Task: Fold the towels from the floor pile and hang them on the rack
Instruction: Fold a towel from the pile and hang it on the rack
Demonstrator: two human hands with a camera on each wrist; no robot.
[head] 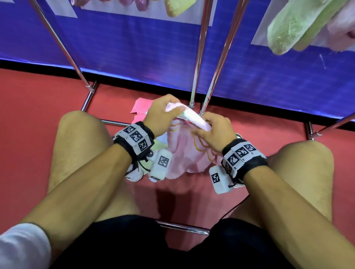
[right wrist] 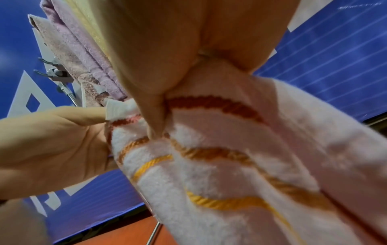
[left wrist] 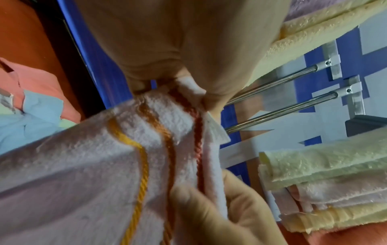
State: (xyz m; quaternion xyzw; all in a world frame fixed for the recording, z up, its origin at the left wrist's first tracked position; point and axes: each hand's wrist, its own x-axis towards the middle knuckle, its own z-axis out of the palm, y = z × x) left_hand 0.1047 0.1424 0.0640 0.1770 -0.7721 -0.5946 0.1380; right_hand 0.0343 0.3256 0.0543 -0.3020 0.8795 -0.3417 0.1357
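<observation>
Two hands share one pale pink towel [head: 184, 153], held low between the person's knees. The left hand [head: 163, 115] has its thumb and fingers curled round the top hem, and the right hand [head: 215, 132] pinches the same hem just beside it, so the edge runs taut from one set of fingertips to the other while the rest of the cloth hangs below them. Judging by that grip, the hem is being lined up for a fold: holding both ends of one edge lets the loose part drop straight. In the left wrist view, three woven stripes, yellow, orange and red, run down from the pinch, and a small white label [left wrist: 215, 131] pokes out beside the thumb.

Beyond the left fingers, the remaining floor pile [head: 141, 107] shows only as a scrap of brighter pink; the hands and the hanging towel cover most of it, so how many towels are left cannot be told. Above the fingers, folded towels [head: 178, 4] already hang on the rack [head: 200, 54], their upper parts cut off by the top of the head view. The held towel's lower edge is hidden behind the wrist cameras, and whether it touches the red floor [head: 31, 117] is unclear.
</observation>
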